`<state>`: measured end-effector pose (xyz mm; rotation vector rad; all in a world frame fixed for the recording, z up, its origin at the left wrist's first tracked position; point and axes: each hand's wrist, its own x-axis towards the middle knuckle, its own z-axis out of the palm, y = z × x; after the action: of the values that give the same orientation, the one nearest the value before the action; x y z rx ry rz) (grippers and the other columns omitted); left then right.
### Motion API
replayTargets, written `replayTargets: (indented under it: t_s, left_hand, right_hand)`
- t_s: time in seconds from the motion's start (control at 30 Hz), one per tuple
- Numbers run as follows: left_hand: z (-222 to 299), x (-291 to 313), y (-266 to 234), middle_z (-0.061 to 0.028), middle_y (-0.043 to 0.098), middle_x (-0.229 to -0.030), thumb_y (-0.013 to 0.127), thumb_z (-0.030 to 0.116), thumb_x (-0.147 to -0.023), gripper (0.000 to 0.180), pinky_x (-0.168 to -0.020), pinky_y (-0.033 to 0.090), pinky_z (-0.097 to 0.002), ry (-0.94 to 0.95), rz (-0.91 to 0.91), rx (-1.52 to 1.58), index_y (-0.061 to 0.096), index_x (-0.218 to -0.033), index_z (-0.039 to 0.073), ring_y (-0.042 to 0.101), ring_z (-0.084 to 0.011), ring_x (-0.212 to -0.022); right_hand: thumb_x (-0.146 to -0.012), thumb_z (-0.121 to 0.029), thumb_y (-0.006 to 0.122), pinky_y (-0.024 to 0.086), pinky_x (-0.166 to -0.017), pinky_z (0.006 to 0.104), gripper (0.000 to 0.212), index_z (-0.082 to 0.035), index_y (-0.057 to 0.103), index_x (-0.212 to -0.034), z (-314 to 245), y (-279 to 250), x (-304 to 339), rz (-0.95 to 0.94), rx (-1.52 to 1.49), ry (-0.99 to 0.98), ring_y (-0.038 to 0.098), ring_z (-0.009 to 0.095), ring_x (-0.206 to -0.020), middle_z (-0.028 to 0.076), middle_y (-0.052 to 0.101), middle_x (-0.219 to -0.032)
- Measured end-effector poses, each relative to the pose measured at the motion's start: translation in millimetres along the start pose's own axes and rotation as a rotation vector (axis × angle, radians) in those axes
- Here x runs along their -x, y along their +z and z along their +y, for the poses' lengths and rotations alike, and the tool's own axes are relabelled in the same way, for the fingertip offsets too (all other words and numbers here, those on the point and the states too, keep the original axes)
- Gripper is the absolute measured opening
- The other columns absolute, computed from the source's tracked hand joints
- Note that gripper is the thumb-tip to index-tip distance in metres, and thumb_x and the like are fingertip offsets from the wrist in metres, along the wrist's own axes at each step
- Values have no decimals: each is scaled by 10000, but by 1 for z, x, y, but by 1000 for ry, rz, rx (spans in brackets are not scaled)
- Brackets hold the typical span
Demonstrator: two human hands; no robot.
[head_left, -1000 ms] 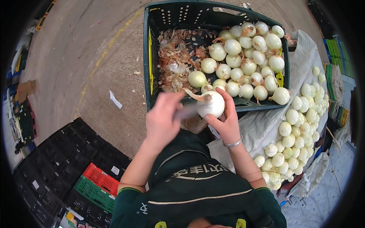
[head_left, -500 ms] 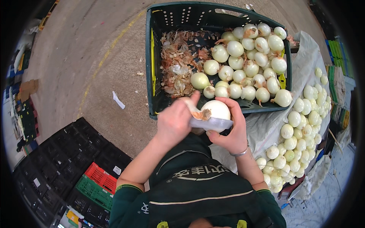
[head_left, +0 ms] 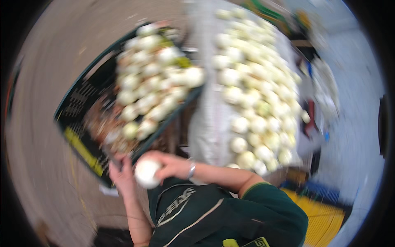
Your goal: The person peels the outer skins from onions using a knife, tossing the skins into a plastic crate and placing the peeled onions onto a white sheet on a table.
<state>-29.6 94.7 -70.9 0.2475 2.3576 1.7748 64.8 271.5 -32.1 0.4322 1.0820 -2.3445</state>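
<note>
A peeled white onion [head_left: 147, 171] rests in my right hand [head_left: 172, 165], whose fingers curl round its side. My left hand [head_left: 122, 178] is just left of the onion and apart from it. From its fingers a narrow grey blade-like thing [head_left: 113, 158] points up and left toward the crate; motion smears it, so I cannot tell its kind. Both hands are in front of the near edge of a dark green crate [head_left: 92, 74]. Inside it, several peeled onions [head_left: 144, 78] lie heaped on the far side, with brown papery skins [head_left: 108, 127] at the near left.
To the right of the crate, a large heap of peeled onions [head_left: 255, 94] lies on a whitish plastic sheet [head_left: 203, 123]. A yellow crate [head_left: 317, 216] stands at the lower right. Bare concrete floor [head_left: 37, 123] stretches along the left.
My view has swung to the right, bringing more of the onion heap in. The hands have parted: the onion is now in the right hand alone, with the left hand off it.
</note>
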Motion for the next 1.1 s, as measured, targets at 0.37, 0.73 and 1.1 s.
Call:
replayTargets:
  t_s: [0.37, 0.73, 1.1]
  left_hand:
    - [-9, 48, 12, 43, 464, -625, 575, 186, -1003, 148, -367, 276, -189, -318, -119, 101, 555, -897, 85, 352, -14, -453]
    - [-1, 34, -3, 12, 518, -711, 533, 193, -1030, 182, -438, 353, -204, -443, -155, 283, 601, -1019, 25, 448, -34, -553]
    - [-15, 21, -83, -28, 550, -770, 537, 148, -1009, 174, -409, 347, -200, -714, 19, 446, 600, -1096, 11, 419, -45, -496]
  right_hand:
    - [-714, -137, 754, 445, -1037, 414, 778, -39, 434, -1416, 99, -174, 421, 2440, 537, -571, 544, 312, -1201, 178, 533, -1320]
    - [-887, -29, 612, 376, -1085, 399, 556, 11, 454, -1419, 55, -170, 330, 2062, 908, -783, 520, 276, -1274, 178, 527, -1400]
    - [-762, -132, 680, 393, -1054, 420, 462, -81, 608, -1215, -92, -142, -224, 553, 1972, -609, 498, 334, -1214, 160, 558, -1219]
